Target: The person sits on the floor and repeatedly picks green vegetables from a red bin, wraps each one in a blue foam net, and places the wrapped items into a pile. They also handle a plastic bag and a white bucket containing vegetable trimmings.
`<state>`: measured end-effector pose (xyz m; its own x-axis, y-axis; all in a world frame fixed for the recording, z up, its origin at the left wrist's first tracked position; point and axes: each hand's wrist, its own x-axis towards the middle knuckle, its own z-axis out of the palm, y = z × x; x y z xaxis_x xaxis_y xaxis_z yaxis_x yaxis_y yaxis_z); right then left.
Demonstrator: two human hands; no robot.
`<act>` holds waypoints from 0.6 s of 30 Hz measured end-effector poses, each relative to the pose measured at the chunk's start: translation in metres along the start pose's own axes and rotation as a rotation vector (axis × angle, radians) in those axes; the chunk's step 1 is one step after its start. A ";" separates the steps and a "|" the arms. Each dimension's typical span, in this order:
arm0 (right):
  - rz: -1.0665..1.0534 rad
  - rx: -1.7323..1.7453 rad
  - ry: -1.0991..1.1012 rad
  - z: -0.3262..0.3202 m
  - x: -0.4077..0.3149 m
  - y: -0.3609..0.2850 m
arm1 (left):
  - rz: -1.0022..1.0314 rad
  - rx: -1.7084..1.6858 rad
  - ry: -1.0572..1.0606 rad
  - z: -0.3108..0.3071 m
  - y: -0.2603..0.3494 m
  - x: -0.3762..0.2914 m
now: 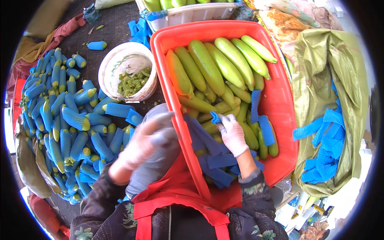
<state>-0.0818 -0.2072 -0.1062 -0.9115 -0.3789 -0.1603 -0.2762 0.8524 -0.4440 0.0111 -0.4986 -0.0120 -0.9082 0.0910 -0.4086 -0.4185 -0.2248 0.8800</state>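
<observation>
My right hand (232, 133), in a pale thin glove, pinches one end of a blue foam net sleeve (215, 117) above the green zucchini (207, 64) in the red plastic tub (277, 90). My left hand (145, 141), gloved too and blurred by motion, is over my thigh beside the tub's left wall; nothing shows in its fingers, which look spread. Loose flat blue net sleeves (220, 161) lie in the tub around my right wrist, and two more rest on zucchini at its right. A large heap of zucchini in blue net sleeves (75, 117) covers the floor at the left.
A white bucket (103, 70) with green trimmings stands left of the tub. Beyond the tub is a white crate (192, 16) of zucchini. An olive woven sack (312, 60) with blue sleeves lies at the right. One sleeved zucchini (96, 45) lies apart on the dark floor.
</observation>
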 end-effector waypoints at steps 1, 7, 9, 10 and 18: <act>-0.141 0.090 0.114 -0.019 -0.016 -0.008 | -0.038 -0.047 -0.093 0.032 0.001 0.016; -0.278 0.380 0.212 -0.054 -0.088 -0.067 | 0.141 -0.011 -0.202 0.096 -0.020 0.033; -0.147 0.874 0.188 -0.050 -0.094 -0.080 | 0.146 -0.099 -0.315 0.089 -0.024 0.023; 0.016 1.161 0.124 -0.049 -0.095 -0.085 | 0.165 -0.151 -0.278 0.087 -0.022 0.018; -0.626 0.183 0.566 -0.085 -0.081 -0.103 | 0.170 -0.262 -1.095 0.139 0.031 -0.062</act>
<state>-0.0051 -0.2335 0.0271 -0.6361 -0.4816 0.6028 -0.7693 0.4568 -0.4467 0.0525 -0.3764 0.0745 -0.5294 0.8090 0.2555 -0.3900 -0.4996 0.7735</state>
